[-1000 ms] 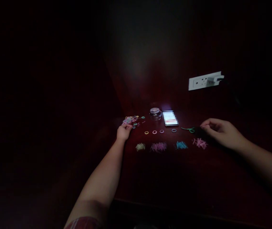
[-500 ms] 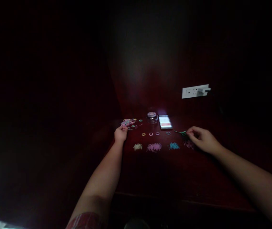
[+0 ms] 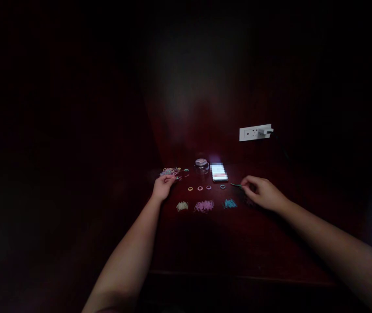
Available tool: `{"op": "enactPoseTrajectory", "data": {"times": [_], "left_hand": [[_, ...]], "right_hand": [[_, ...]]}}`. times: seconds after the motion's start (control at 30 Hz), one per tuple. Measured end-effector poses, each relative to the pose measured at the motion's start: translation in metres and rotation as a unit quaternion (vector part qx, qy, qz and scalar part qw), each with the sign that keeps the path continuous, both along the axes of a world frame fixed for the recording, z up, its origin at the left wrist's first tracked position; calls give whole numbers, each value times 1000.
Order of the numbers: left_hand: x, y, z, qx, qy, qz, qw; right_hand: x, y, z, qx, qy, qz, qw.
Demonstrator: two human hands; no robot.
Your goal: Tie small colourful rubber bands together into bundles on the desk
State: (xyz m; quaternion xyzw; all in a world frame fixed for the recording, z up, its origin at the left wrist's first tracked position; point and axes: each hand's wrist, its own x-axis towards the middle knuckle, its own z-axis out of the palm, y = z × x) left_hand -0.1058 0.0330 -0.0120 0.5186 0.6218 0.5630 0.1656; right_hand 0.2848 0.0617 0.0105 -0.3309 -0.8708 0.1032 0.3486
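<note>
At the far left of the table, my left hand [image 3: 162, 188] is closed in a pinch at the near edge of a mixed heap of coloured hair ties [image 3: 169, 172]. Whatever lies between its fingertips is too small to make out. On the right, my right hand [image 3: 261, 192] pinches a green hair tie [image 3: 236, 185], whose end sticks out leftward. A dark pinkish pile under that hand is mostly hidden. Between the hands lie single ties in a row: yellow [image 3: 190, 189], pink [image 3: 200, 188], purple [image 3: 208, 188] and blue-grey [image 3: 222, 187].
Nearer me are piles of cream bands [image 3: 182, 206], pink-purple bands [image 3: 204, 206] and blue bands [image 3: 229, 203]. Behind the row stand a clear lidded jar [image 3: 201, 167] and a lit phone [image 3: 219, 171]. A wall socket [image 3: 255, 133] holds a plug. The surroundings are very dark.
My right hand has closed in over the green hair tie, covering more of it and the pile beneath. My left hand stays by the heap. The whole view has shifted slightly.
</note>
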Motion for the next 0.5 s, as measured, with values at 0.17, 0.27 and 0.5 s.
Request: {"op": "enactPoseTrajectory", "data": {"times": [0.17,0.27,0.5], "left_hand": [[71,-14,26,21,43,-166,985],[110,-23,39,63,87,-224,969],[136,-35,43,176,228,-180,941]], "right_hand": [[-51,-26,19,-45,31,71,996],[-75,-30,17,-77,96,70,990],[-73,-27,1,-97,187,94,973]]}}
